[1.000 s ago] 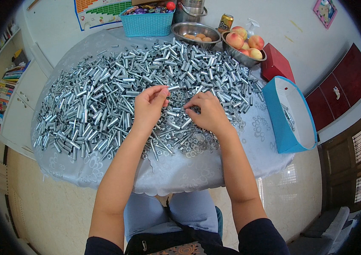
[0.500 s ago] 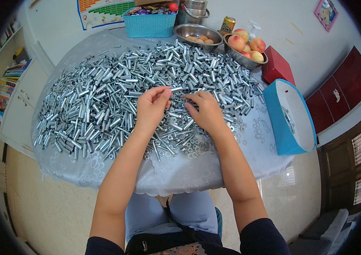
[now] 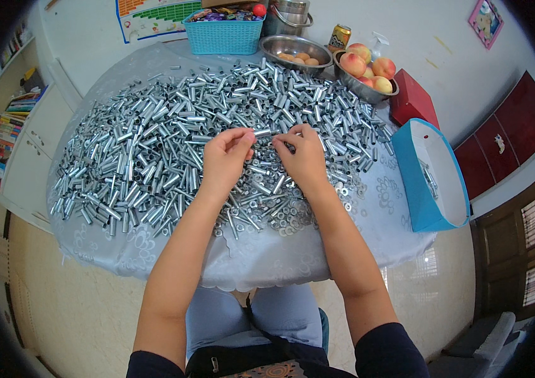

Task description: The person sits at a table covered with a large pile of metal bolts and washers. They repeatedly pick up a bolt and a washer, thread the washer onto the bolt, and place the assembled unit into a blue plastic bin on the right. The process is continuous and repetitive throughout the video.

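Observation:
My left hand pinches a short shiny metal tube between thumb and fingertips, its free end pointing right. Just beside that end is my right hand, thumb and fingers drawn together. Whatever the right fingertips hold, if anything, is too small to make out. Beneath and around both hands spreads a wide heap of metal tubes, with bolts among them. Flat washers and nuts lie loose at the heap's near side.
The heap covers much of a table with a silvery cloth. A blue fabric bin at right holds a few assembled metal pieces. Along the back stand a turquoise basket, a bowl of eggs, a bowl of peaches and a red box.
My right hand's fingers have drawn in from a looser spread to a pinch near the tube's end. The left hand keeps its place with the tube.

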`<state>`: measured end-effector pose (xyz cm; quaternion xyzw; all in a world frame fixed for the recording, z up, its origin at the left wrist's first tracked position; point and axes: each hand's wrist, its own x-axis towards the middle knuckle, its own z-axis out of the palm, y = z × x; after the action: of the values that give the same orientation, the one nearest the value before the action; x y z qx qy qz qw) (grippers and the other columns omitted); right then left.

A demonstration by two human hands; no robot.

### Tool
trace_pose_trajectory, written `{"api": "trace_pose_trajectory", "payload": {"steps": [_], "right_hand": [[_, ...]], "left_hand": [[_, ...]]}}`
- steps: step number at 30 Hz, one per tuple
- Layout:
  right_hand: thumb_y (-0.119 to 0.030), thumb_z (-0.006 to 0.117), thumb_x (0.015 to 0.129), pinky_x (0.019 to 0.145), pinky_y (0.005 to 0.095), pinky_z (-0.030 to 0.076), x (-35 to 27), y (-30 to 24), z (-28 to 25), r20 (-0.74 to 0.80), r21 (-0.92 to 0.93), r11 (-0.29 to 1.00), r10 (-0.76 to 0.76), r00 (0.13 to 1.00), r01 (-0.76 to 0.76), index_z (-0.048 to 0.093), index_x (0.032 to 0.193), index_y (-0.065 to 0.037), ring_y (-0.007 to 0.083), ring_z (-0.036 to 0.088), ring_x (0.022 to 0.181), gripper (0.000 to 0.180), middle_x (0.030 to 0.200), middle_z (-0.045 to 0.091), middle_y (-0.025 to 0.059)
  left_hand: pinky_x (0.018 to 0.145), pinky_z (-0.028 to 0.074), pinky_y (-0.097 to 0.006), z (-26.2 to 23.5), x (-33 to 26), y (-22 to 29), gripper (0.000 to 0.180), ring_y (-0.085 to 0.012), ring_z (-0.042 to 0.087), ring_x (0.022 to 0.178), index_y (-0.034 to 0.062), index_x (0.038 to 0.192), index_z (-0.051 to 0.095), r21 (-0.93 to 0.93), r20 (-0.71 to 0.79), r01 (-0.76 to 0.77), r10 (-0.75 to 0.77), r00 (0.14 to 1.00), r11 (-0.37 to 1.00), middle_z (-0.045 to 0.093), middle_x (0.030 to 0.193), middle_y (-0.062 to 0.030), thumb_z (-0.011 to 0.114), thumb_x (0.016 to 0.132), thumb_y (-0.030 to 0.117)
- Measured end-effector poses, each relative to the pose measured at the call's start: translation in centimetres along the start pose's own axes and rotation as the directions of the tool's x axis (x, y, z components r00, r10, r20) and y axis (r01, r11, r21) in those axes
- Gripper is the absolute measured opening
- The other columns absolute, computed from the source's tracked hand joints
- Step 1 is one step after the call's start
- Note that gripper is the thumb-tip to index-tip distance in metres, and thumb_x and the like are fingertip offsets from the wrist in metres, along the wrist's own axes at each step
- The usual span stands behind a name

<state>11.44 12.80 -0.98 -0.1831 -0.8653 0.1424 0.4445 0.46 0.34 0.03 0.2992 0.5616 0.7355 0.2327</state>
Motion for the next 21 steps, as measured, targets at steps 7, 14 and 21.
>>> {"api": "trace_pose_trajectory", "payload": {"steps": [7,14,21], "right_hand": [[-0.012,0.072,0.068,0.067,0.0297,0.042,0.0,0.2,-0.7,0.021,0.188,0.977,0.101,0.995,-0.103,0.067,0.079,-0.004,0.0198,0.054,0.076,0.015,0.081,0.057,0.0075],[-0.014,0.074,0.068,0.061,0.0267,0.043,0.1,0.0,-1.8,0.12,0.307,0.893,0.306,0.945,-0.328,0.065,0.076,-0.003,0.0141,0.053,0.066,0.017,0.073,0.059,0.0049],[-0.015,0.071,0.074,0.06,0.0224,0.043,-0.1,0.5,-1.8,0.236,0.45,0.773,0.381,0.894,-0.448,0.065,0.078,-0.001,0.0081,0.054,0.064,0.015,0.071,0.062,0.0021]], "left_hand": [[0.058,0.048,-0.019,0.2,0.0,-0.2,0.019,-0.0075,0.058,0.065,-0.003,0.098,0.062,0.036,0.01,0.032,-0.032,0.999,0.999,0.064,0.081,-0.0047,0.059,0.085,0.011],[0.058,0.047,-0.019,0.1,-0.1,-0.4,0.017,-0.0074,0.057,0.063,-0.0027,0.096,0.063,0.091,0.031,0.02,-0.023,0.999,0.996,0.063,0.077,-0.0037,0.061,0.084,0.01],[0.059,0.048,-0.019,0.0,-0.2,0.0,0.017,-0.0077,0.058,0.064,-0.003,0.095,0.063,0.076,0.045,0.023,-0.027,0.999,0.997,0.063,0.078,-0.004,0.06,0.085,0.01]]}}
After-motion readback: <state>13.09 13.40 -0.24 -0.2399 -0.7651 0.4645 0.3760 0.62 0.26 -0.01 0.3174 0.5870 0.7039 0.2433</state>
